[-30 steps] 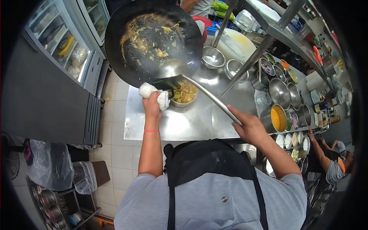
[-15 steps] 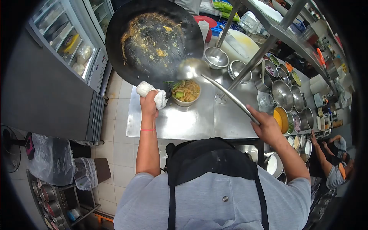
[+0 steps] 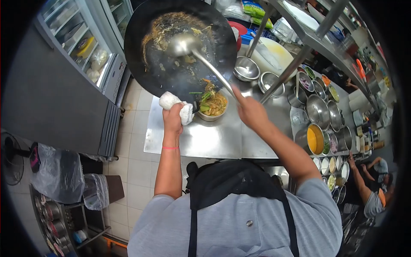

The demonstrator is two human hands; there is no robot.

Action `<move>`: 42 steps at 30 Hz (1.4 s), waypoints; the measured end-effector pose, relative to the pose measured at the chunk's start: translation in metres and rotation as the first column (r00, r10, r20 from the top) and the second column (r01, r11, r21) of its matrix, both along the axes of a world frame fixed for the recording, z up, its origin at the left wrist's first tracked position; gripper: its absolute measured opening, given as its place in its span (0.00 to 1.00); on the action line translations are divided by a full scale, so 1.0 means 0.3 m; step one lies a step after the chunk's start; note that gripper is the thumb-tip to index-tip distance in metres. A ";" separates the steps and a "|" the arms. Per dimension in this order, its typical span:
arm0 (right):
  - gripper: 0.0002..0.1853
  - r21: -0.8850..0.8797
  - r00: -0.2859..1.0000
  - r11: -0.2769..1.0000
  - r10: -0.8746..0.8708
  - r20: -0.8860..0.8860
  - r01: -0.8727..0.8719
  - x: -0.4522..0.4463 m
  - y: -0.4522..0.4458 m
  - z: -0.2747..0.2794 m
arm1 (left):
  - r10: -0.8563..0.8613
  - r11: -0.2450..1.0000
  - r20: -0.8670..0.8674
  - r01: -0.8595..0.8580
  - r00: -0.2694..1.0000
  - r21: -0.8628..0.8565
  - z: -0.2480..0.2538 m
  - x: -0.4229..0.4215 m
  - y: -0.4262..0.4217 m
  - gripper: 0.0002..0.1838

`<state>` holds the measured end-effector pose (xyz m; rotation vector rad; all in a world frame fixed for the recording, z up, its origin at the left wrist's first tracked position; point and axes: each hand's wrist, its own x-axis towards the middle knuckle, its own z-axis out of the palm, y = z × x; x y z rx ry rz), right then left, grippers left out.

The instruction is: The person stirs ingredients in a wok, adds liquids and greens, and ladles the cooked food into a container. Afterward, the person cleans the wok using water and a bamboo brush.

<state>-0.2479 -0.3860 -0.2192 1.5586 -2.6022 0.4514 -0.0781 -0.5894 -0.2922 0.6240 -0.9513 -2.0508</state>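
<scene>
Food (image 3: 215, 104) in bowl (image 3: 209, 118) on table (image 3: 195, 143); wok (image 3: 165, 77) behind, fridge (image 3: 78, 40) left, pot (image 3: 301, 140) right

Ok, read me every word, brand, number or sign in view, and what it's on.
No text can be read.
Green packet: printing, too blurred to read.
Glass-door fridge's lower panel: any markings too small to read.
Wok and ladle: no lettering visible.

Room lies over the counter (image 3: 205, 139) between food bowl (image 3: 210, 118) and apron (image 3: 235, 184); rightward, a slanting post (image 3: 283, 77) obstructs.
</scene>
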 end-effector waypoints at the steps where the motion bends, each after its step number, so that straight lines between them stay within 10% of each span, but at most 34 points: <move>1: 0.38 0.070 1.000 0.998 0.008 -0.007 -0.008 0.024 0.116 -0.023 | -0.002 1.000 -0.008 0.002 1.000 0.003 0.003 0.000 -0.011 0.04; 5: 0.39 0.288 0.999 0.958 -0.009 0.032 -0.001 0.079 0.436 0.077 | 0.005 0.998 0.004 -0.005 1.000 -0.056 -0.047 -0.007 -0.084 0.08; 13: 0.32 -0.180 0.993 0.981 -0.090 -0.075 0.075 -0.098 -0.158 0.165 | -0.010 1.000 0.002 0.010 1.000 0.007 -0.019 -0.031 0.004 0.08; 19: 0.34 0.039 0.998 0.998 -0.047 0.049 0.045 0.094 0.148 0.009 | 0.033 0.999 -0.007 -0.033 0.999 0.013 -0.045 -0.039 -0.017 0.07; 26: 0.39 0.161 0.954 0.987 -0.041 0.298 -0.008 0.279 0.482 0.274 | 0.061 0.998 0.040 -0.062 0.997 0.032 -0.071 -0.059 -0.059 0.07; 42: 0.36 0.256 0.994 0.966 -0.064 0.089 0.039 0.165 0.529 0.329 | 0.043 0.999 0.044 -0.043 0.998 0.003 -0.049 -0.010 -0.091 0.06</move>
